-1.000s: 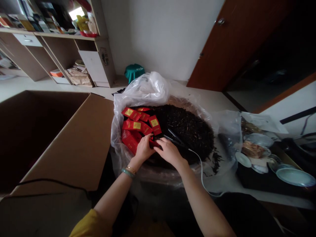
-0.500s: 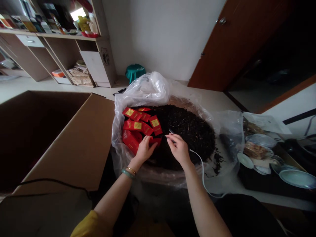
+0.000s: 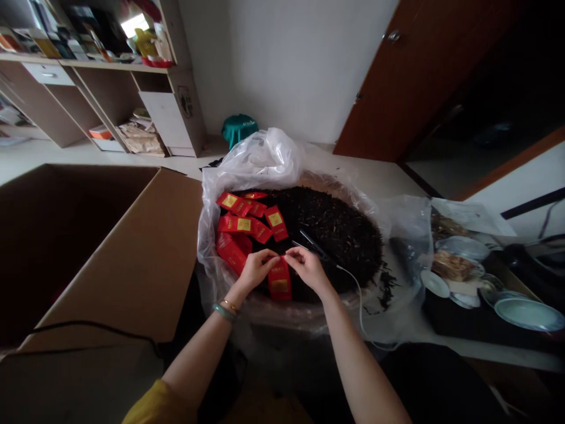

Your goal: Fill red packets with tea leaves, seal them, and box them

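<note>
A small red tea packet [image 3: 279,284] with a gold label hangs between my hands over dark loose tea leaves [image 3: 348,229]. My left hand [image 3: 255,270] pinches its top edge at the left, and my right hand [image 3: 308,268] pinches the same edge at the right. Just beyond my right hand, a slim dark two-armed tool [image 3: 315,244] with a white cord [image 3: 361,306] lies on the leaves. Several red packets [image 3: 238,224] are heaped on the leaves at the left, past my left hand.
Clear plastic [image 3: 271,156] lines the round container of leaves. At the left stands an open cardboard box [image 3: 145,265] with a black cable [image 3: 97,324] across it. Dishes [image 3: 527,314] and bags sit at the right. Behind are a desk [image 3: 106,65] and a brown door [image 3: 375,82].
My right hand has let go of the corded tool, which now lies on the leaves, and has moved left to the packet. The packet now hangs with its label showing.
</note>
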